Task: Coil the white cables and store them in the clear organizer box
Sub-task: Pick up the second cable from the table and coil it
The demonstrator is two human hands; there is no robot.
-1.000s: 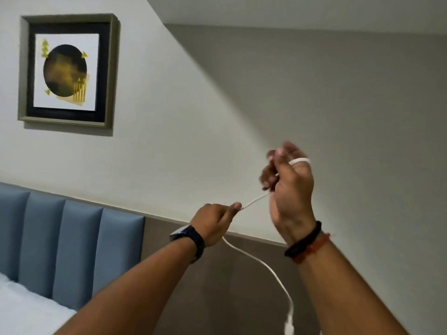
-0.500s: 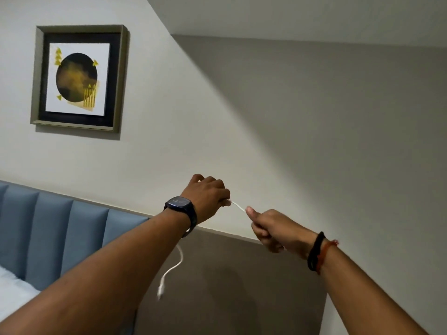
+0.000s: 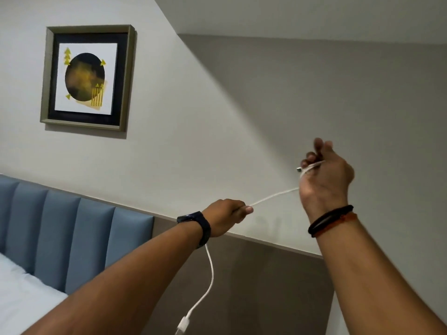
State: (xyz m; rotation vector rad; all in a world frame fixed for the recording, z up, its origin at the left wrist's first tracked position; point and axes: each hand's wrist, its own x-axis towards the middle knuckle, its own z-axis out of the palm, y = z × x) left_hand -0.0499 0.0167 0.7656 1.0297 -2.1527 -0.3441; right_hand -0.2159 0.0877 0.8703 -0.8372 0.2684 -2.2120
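Observation:
A thin white cable [image 3: 273, 196] runs taut between both hands, held up in front of the wall. My left hand [image 3: 227, 217], with a dark watch on its wrist, pinches the cable in a closed fist. From under that fist the cable's free end hangs down to a white plug [image 3: 183, 323] near the bottom edge. My right hand [image 3: 324, 180] is raised higher on the right, with the cable looped around its fingers and a small metal connector tip [image 3: 299, 169] sticking out to the left. The clear organizer box is not in view.
A framed picture [image 3: 88, 77] hangs on the pale wall at upper left. A blue padded headboard [image 3: 72, 240] and a white bed sheet [image 3: 21, 298] fill the lower left. A grey-brown wall panel [image 3: 261, 286] runs behind my arms.
My right hand has risen and moved right, with the cable wound on its fingers. The stretch of cable between my hands has grown longer, and the hanging plug end has swung right.

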